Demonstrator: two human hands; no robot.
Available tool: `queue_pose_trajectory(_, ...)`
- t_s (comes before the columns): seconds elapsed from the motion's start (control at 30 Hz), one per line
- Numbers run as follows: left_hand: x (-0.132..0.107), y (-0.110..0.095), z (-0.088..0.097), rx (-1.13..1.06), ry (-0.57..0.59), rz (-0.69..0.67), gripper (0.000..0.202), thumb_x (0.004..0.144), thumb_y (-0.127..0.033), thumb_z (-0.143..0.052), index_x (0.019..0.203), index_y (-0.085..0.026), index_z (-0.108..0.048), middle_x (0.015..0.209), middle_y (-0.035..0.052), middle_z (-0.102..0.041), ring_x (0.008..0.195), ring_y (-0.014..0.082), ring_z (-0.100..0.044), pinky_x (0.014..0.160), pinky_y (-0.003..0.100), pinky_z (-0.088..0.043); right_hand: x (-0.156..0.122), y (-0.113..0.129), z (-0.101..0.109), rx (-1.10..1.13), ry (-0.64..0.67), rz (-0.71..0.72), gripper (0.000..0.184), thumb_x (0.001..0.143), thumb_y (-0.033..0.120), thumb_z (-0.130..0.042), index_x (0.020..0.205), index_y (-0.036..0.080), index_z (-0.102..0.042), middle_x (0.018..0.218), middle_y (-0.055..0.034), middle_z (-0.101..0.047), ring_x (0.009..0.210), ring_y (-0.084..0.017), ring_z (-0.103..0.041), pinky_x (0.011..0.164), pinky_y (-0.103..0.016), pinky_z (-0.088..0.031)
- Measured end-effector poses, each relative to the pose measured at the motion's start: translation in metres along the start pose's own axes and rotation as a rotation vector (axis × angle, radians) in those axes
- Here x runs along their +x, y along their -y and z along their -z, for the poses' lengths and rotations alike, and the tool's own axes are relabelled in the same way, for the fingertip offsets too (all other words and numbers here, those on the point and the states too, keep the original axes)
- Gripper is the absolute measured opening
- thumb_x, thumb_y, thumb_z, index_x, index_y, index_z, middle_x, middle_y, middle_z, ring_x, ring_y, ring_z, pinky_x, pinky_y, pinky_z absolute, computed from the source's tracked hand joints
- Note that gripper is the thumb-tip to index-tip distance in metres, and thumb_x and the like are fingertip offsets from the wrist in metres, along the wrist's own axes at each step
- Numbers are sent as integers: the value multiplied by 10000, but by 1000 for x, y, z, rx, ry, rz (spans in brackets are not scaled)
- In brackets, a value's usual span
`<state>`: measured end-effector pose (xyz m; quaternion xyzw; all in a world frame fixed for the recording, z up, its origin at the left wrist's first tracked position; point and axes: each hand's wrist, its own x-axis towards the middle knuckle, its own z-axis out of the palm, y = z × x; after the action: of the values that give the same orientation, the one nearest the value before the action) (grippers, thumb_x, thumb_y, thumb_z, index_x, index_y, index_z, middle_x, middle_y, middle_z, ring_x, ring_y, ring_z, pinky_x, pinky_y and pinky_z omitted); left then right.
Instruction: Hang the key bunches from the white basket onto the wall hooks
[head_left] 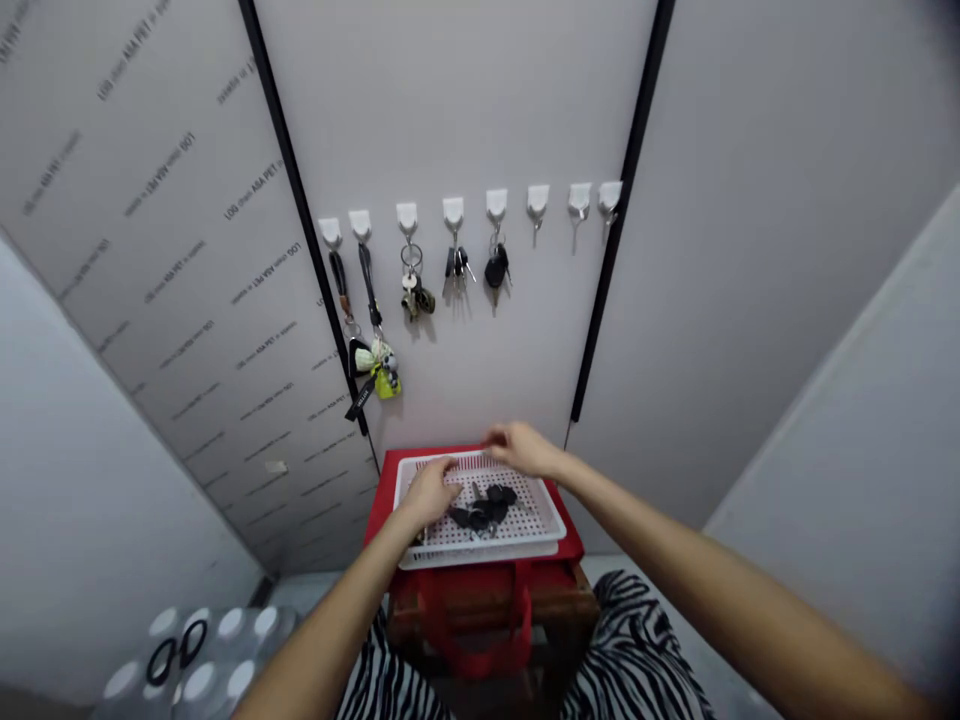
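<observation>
Over white basket (553, 522) — left hand (429, 492), right hand (521, 448) near keys (486, 510) | grips unclear | hooks (453, 211) above

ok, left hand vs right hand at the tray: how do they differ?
Left hand is down inside the white tray, beside the dark keys; right hand is over the tray's far rim. Left hand looks sharp, right hand blurred. Both are bare and at the tray.

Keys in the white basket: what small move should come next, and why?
Probably the left hand should pinch one dark key bunch beside it in the white basket: three hooks at the row's right end hang bare, five already carry keys.
</observation>
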<state>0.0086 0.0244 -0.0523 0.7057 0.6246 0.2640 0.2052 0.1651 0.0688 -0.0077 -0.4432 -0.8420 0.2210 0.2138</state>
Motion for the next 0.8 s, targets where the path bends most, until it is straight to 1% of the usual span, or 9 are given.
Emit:
queue_pose_trajectory(0.07,-10,11,-13,112,52,-6,418,582,-178,-474,995,-120,-455,1032,92,-483,946,179,-418,825,272,-296,-18,-13,-31,-166,139,2,289,560,188,-488,834,129,-558,807,-86,-578,735,-170,-513,641,-247,-377)
queue_pose_trajectory(0.17,-14,15,-19,206,99,-40,392,594,-207,-459,979,-137,-470,996,84,-508,915,182,-437,799,272,-306,-28,-22,-52,-340,164,2,299,576,189,-466,859,149,-554,862,-103,-559,810,-201,-489,680,-273,-353)
queue_pose_trajectory(0.23,-14,14,-19,223,122,-61,332,610,-207,-435,933,-164,-498,899,59,-552,838,168,-473,738,259,-336,-29,-22,-54,-373,142,-4,267,604,199,-436,836,160,-562,844,-99,-562,795,-193,-493,678,-270,-346)
queue_pose_trajectory(0.33,-13,12,-17,197,149,-137,254,637,-264,-414,856,-204,-528,800,21,-569,756,147,-486,664,235,-348,-26,-21,-51,-330,117,-10,240,632,208,-404,803,170,-567,813,-79,-573,766,-170,-498,663,-250,-341)
queue_pose_trajectory(0.4,-14,12,-17,170,162,-178,252,609,-298,-457,834,-212,-530,786,7,-565,730,142,-483,636,224,-343,-25,-21,-50,-285,96,-13,231,644,181,-375,768,169,-570,779,-62,-582,739,-150,-500,653,-235,-339)
queue_pose_trajectory(0.47,-14,12,-18,149,161,-182,237,569,-255,-499,799,-209,-534,746,-2,-564,693,137,-481,612,216,-334,-25,-22,-51,-255,75,-15,229,639,153,-363,735,165,-571,741,-52,-584,704,-138,-499,640,-228,-340)
queue_pose_trajectory(0.6,-14,14,-20,87,90,-150,131,577,-136,-443,655,-186,-535,633,-2,-544,632,128,-469,607,221,-321,-29,-21,-55,-222,4,28,200,612,151,-396,702,155,-575,757,-61,-572,750,-154,-480,686,-254,-334)
queue_pose_trajectory(0.7,-13,13,-17,-17,6,-155,84,595,-152,-433,609,-174,-513,636,5,-528,656,132,-459,636,229,-319,-34,-15,-57,-118,-47,128,230,590,163,-444,787,165,-563,834,-52,-556,820,-155,-454,750,-267,-313)
queue_pose_trajectory(0.8,-13,11,-14,-148,-54,-209,67,608,-166,-428,611,-168,-495,692,12,-516,718,132,-446,676,230,-312,-36,-7,-57,15,-31,210,262,586,162,-463,837,172,-539,820,-33,-555,780,-131,-464,720,-243,-332)
